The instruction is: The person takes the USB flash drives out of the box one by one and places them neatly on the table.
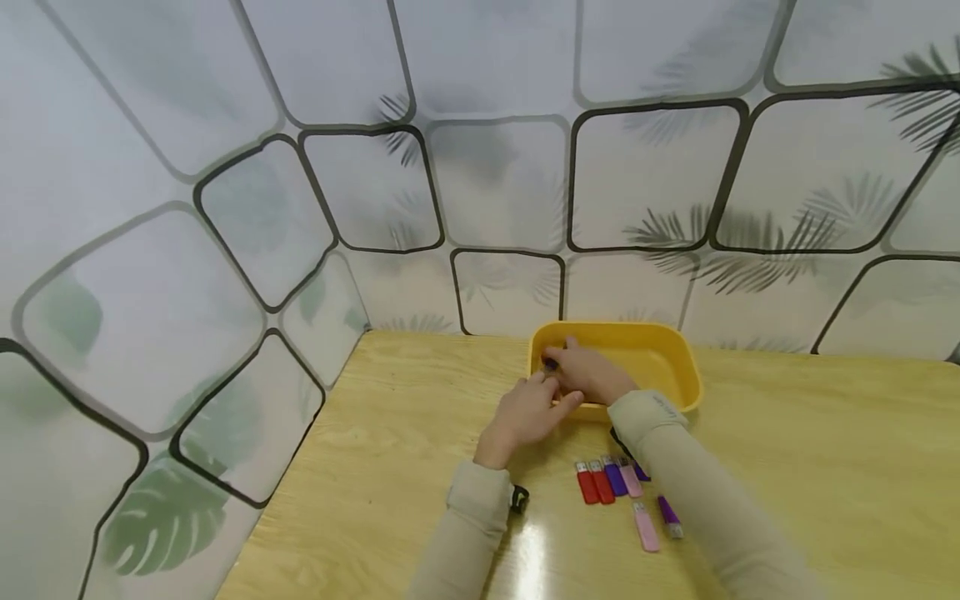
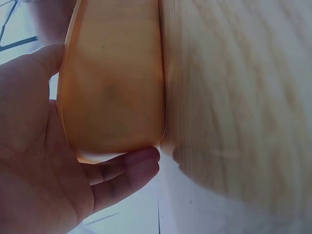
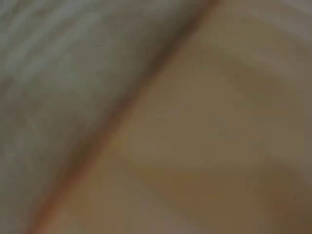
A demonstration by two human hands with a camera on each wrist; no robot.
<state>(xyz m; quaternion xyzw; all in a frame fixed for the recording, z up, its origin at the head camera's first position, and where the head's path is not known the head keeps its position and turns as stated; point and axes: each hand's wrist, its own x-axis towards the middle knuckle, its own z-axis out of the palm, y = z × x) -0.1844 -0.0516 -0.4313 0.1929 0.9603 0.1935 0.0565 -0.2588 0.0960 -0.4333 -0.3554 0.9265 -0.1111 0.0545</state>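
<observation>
In the head view a yellow plastic tray (image 1: pixel 660 367) stands at the back of the table. My left hand (image 1: pixel 525 412) holds its near left corner. The left wrist view shows the thumb at the rim of the tray (image 2: pixel 112 87) and the fingers (image 2: pixel 141 168) bent round its end. My right hand (image 1: pixel 596 375) reaches over the near rim into the tray's left end. A small dark object (image 1: pixel 551 364) shows at its fingertips, mostly covered by them; its kind cannot be made out. The right wrist view is a blur of sleeve and tray-coloured surface.
In front of the tray lie several USB sticks: red ones (image 1: pixel 587 483), a blue-purple one (image 1: pixel 615 478), pink ones (image 1: pixel 645 528) and a purple one (image 1: pixel 670 517). The right forearm passes close beside them. A patterned wall covering (image 1: pixel 510 292) rises behind the wooden table (image 1: pixel 405 400).
</observation>
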